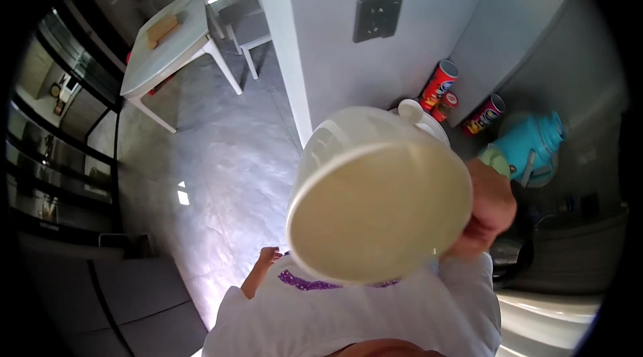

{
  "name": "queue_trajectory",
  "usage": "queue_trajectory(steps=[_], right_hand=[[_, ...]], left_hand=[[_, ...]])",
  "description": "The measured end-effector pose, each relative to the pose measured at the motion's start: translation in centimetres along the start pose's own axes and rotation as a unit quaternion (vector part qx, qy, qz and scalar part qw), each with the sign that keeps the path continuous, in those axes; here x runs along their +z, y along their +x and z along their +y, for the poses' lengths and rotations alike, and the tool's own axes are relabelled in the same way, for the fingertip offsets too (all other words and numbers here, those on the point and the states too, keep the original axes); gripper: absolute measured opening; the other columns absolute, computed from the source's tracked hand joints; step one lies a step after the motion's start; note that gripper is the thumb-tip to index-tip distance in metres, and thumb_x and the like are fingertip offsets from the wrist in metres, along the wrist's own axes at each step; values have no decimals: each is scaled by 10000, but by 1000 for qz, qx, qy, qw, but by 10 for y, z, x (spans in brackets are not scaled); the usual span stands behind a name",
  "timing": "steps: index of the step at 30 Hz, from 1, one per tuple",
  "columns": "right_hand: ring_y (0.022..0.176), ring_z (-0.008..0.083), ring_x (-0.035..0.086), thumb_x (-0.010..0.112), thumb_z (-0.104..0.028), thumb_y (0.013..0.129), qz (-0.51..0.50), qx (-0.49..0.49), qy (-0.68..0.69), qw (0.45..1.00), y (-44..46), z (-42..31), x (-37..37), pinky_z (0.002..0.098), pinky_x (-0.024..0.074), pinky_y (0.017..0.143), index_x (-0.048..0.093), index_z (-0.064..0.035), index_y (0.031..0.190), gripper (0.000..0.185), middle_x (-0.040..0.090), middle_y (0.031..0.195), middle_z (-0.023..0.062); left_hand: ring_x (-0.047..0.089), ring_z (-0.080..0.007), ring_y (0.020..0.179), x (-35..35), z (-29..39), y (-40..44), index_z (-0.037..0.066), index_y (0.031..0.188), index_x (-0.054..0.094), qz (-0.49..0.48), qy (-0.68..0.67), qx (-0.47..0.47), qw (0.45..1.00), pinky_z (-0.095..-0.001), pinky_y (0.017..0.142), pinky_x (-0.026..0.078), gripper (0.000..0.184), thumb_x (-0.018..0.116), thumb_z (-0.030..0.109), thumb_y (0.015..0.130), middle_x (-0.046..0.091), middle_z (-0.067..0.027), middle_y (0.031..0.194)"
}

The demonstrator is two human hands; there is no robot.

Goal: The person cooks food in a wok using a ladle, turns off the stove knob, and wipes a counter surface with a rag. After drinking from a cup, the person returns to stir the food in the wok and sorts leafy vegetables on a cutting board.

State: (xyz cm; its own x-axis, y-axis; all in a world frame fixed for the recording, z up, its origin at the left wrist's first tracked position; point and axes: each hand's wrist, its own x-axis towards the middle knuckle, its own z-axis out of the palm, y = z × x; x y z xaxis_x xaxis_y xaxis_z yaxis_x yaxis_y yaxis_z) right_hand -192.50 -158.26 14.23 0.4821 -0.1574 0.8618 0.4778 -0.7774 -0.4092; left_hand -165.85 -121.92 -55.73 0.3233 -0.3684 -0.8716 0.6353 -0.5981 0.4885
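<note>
Close in front of me, a white cup (378,209) fills the middle of the view, tilted so that its round, cream-coloured end faces me. My right hand (492,206) is closed on the cup's right side, with the fingers partly hidden and blurred. My left hand (269,254) hangs low beside my white shirt with its purple print, away from the cup. It looks small here; its fingers seem loosely apart and nothing shows in them. Behind the cup, a white round container (432,128) is partly covered.
Red snack canisters (440,86) and a turquoise jug (529,146) stand against the grey wall at right. A wall socket plate (378,19) is above them. Farther off at left are a white table (191,32) and a chair (249,25). Dark-framed glass doors line the left side.
</note>
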Motion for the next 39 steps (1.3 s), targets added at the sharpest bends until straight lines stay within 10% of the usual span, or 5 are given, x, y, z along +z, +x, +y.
queue_trajectory(steps=[6,12,27,36,39], right_hand=[[421,172,529,786,-220,562,-68,-20,67,995,27,-14,4,226,380,355,562,-44,661,301,554,574,107],[499,200,590,724,-333,654,-135,49,72,987,39,-28,5,253,464,428,572,-94,677,284,587,632,121],[455,228,543,630,-293,636,108,-106,-50,987,52,-37,42,291,438,440,449,-73,583,290,555,562,144],[436,212,540,601,-357,694,314,-212,57,924,67,-35,68,261,429,390,434,-58,593,358,546,548,152],[432,205,541,595,-357,711,222,-237,21,946,71,-37,62,255,428,381,430,-56,596,362,547,549,156]], left_hand=[[561,-252,603,8,20,-14,121,1033,522,8,19,-30,999,-439,488,445,346,550,328,757,595,-114,726],[564,-193,582,33,57,-65,54,805,572,38,-5,-40,998,-328,488,423,175,550,228,794,589,-94,693],[560,-181,572,26,54,-49,75,988,562,17,1,-52,998,-327,515,438,261,497,275,834,609,-102,799],[476,-133,424,38,66,-79,88,638,551,41,-20,-22,999,-266,398,357,198,564,214,791,544,-44,568],[447,-118,400,39,70,-91,94,602,535,28,-49,-12,998,-247,372,326,214,562,197,788,517,-32,530]])
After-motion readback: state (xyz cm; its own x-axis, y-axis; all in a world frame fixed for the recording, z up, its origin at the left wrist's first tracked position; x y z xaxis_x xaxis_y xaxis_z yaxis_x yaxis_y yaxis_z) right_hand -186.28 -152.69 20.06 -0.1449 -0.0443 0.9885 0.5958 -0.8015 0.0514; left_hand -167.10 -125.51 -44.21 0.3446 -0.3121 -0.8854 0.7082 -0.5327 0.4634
